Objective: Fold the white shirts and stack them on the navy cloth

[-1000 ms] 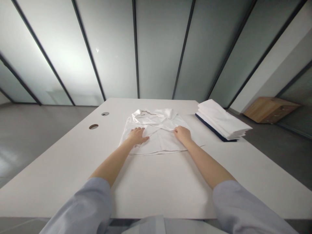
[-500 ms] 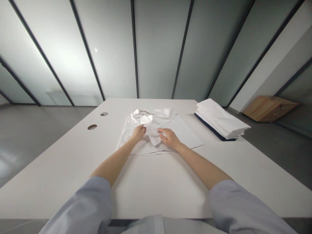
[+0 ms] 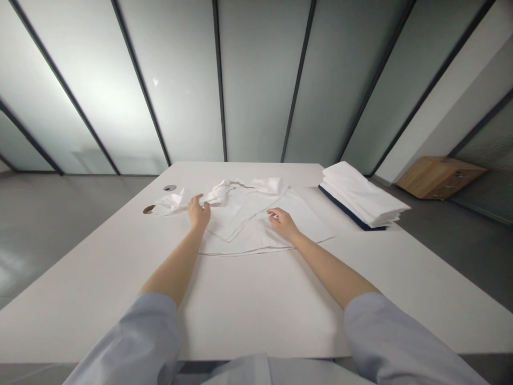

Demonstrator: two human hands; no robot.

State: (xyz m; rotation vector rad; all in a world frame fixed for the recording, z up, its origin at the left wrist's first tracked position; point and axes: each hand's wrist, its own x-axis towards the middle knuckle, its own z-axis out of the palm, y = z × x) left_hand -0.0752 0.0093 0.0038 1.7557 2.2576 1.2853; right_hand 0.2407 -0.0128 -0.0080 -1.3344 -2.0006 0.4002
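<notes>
Leftward had gone the left hand [image 3: 199, 214], fingers spread, with one crumpled end of the white shirt [image 3: 246, 227]; the right hand [image 3: 282, 223] curled loosely over it, its grip impossible to tell. Smooth nearest the person, rumpled farther off, the shirt seemed only partly straightened on the worktop [image 3: 256, 305], beside a folded stack [image 3: 360, 190], before a wooden cabinet [image 3: 441, 176] and frosted glass wall [image 3: 256, 80].

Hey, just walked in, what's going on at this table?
A person has both bare hands at a thin white garment spread on the white table, its far part rumpled. The left hand is open beside the rumpled cloth; the right hand, fingers partly curled, is over the garment's right half. To the right, folded white fabric is stacked on something dark blue.
</notes>
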